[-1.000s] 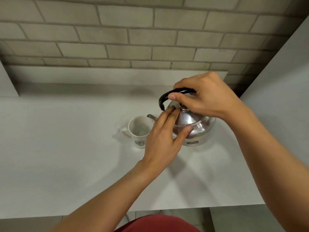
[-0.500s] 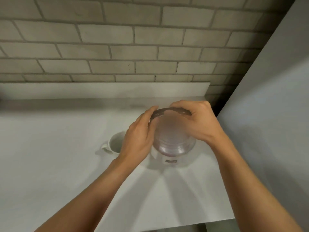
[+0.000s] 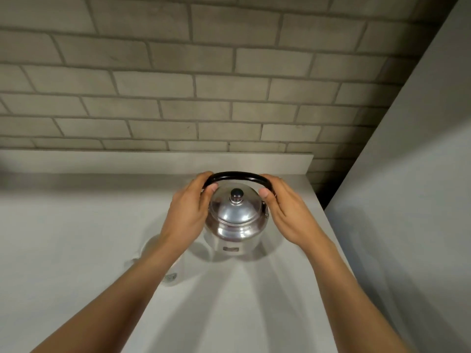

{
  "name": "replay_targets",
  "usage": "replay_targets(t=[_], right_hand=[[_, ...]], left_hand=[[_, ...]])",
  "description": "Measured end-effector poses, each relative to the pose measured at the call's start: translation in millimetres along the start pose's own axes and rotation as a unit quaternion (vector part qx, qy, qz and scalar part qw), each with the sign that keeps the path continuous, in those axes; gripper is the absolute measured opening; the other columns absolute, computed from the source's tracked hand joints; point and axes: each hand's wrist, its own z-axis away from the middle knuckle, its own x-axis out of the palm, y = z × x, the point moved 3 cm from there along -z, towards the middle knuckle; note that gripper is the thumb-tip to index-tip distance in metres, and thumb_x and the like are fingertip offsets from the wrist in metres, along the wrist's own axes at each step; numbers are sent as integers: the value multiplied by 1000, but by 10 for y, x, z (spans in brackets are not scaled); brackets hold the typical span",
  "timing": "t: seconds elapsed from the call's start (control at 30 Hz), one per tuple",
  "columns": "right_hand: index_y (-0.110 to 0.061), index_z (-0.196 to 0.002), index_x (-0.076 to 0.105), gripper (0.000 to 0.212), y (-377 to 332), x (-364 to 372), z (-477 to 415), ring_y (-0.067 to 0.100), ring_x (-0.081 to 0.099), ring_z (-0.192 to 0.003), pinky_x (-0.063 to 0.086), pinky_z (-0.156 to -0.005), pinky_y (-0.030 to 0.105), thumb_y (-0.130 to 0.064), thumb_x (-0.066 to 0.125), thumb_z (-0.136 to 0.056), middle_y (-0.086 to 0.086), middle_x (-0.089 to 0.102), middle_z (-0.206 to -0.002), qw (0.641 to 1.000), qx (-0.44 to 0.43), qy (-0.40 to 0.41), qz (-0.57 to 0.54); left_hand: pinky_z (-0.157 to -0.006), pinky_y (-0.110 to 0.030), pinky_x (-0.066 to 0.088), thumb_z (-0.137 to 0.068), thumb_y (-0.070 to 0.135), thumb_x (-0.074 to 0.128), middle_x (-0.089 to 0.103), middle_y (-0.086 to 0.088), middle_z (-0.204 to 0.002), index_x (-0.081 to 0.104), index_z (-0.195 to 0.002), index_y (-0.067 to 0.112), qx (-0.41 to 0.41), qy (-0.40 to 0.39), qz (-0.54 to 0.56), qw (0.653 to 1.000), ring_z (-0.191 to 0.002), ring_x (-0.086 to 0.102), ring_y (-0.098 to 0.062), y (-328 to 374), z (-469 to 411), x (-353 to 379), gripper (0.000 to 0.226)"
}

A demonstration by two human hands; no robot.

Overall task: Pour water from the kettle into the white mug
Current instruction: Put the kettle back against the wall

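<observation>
Both hands point(image 3: 190, 215) on kettle point(image 3: 235, 220) handle point(image 3: 238, 175)

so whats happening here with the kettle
A person stands at a white counter with both hands on a shiny metal kettle. The left hand and the right hand each grip one end of its black handle. The kettle sits upright on the counter with its lid on. The white mug is beside it on the left, mostly hidden under the left forearm. No water is being poured yet.
</observation>
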Motion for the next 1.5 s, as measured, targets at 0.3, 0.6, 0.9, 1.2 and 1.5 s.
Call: replay_targets(t=[0.3, 0.6, 0.9, 1.2, 1.5], right_hand=[[-36, -120, 47, 26, 402, 293, -870, 3, 64, -75, 44, -55, 12, -54, 32, -107, -3, 68, -83, 999, 33, -7, -14], [-39, -112, 47, 22, 796, 712, -1533, 19, 68, -70, 54, -65, 36, -55, 33, -105, 4, 68, -76, 992, 110, -37, -39], [-34, -122, 48, 25, 1005, 883, -1794, 18, 69, -75, 53, -66, 33, -49, 35, -108, 4, 68, -82, 990, 125, -48, -53], [-39, -126, 45, 26, 931, 795, -1770, 5, 65, -79, 44, -60, 18, -52, 34, -107, -14, 63, -86, 989, 135, -40, -49], [-28, -163, 19, 70, 904, 870, -1685, 26, 64, -114, 50, -97, 39, -52, 47, -103, 10, 68, -124, 986, 165, -34, 4]], left_hand=[[-64, -4, 41, -109, 29, 53, 65, 8, -71, 66, -135, 28, -3, -13, -55, 998, -65, 62, -5, -318, -840, 58, 29], [-68, -9, 38, -108, 33, 52, 72, 4, -105, 64, -137, 32, -124, -40, -34, 991, -91, 61, -15, -927, -1434, 341, 31], [-86, -17, 41, -108, 29, 54, 74, 2, -119, 65, -139, 27, -124, -36, -6, 992, -98, 62, -12, -1200, -1649, 516, 32], [-96, -29, 49, -108, 32, 54, 73, -5, -126, 62, -141, 26, -132, -26, 29, 990, -116, 68, -27, -1184, -1628, 530, 35], [-114, -36, 37, -104, 46, 56, 36, -4, -166, 28, -163, 29, -104, -96, -75, 987, -149, 42, -27, -1178, -1595, 508, 68]])
